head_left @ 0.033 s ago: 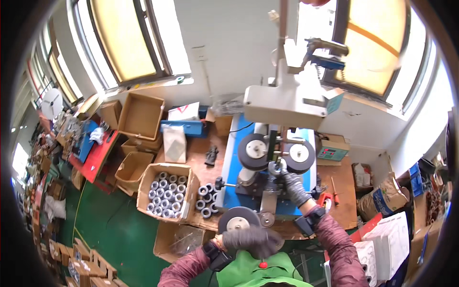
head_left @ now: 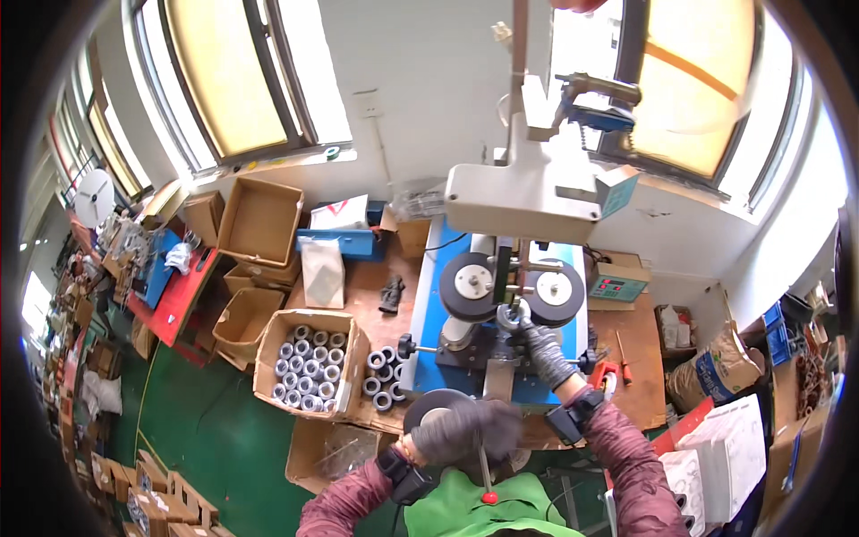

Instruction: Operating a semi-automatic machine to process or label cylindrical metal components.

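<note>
The gloved right hand (head_left: pixel 543 353) is pinched around a metal ring (head_left: pixel 511 316) just beyond its fingertips, at the machine (head_left: pixel 461 358). The ring looks rigid, fairly weighty for its size and hardly fragile — though its smooth face may slide against a glove — so the outer rim seems the surest hold. Nearer the body, the gloved left hand (head_left: pixel 465 433) is at a red-knobbed lever (head_left: pixel 486 470); blur hides whether it grips it or merely passes over.

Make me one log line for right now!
right hand: gloved, touching metal ring | left hand: gloved, near red-knobbed lever | cardboard box: metal rings inside
</note>
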A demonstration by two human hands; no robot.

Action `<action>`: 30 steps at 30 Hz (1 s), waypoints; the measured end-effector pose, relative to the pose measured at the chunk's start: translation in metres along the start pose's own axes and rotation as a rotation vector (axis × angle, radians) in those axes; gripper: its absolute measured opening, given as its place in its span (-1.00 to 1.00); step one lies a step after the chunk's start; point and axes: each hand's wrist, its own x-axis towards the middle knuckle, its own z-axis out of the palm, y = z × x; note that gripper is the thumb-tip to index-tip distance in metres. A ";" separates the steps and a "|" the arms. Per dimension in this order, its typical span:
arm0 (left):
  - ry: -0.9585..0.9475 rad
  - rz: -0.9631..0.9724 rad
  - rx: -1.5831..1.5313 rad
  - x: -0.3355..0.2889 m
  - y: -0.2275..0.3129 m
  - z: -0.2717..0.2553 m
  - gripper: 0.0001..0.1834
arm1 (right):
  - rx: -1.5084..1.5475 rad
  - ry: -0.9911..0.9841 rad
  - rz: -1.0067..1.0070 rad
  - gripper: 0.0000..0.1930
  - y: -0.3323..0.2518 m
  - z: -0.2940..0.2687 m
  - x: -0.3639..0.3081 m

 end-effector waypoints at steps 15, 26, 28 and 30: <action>0.402 0.370 0.073 0.144 0.071 -0.029 -0.38 | -0.546 0.137 -0.471 -0.79 -0.071 0.000 -0.004; 0.480 0.404 -0.296 0.120 0.022 -0.009 -0.64 | -0.582 -0.118 -0.463 -0.73 -0.067 -0.017 -0.035; 0.448 0.416 -0.313 0.119 0.006 0.008 -0.65 | -1.033 -0.263 -0.908 -0.48 -0.029 -0.056 -0.017; 0.523 0.446 -0.327 0.122 0.010 0.024 -0.63 | -1.021 -0.282 -1.180 -0.34 -0.030 -0.050 -0.004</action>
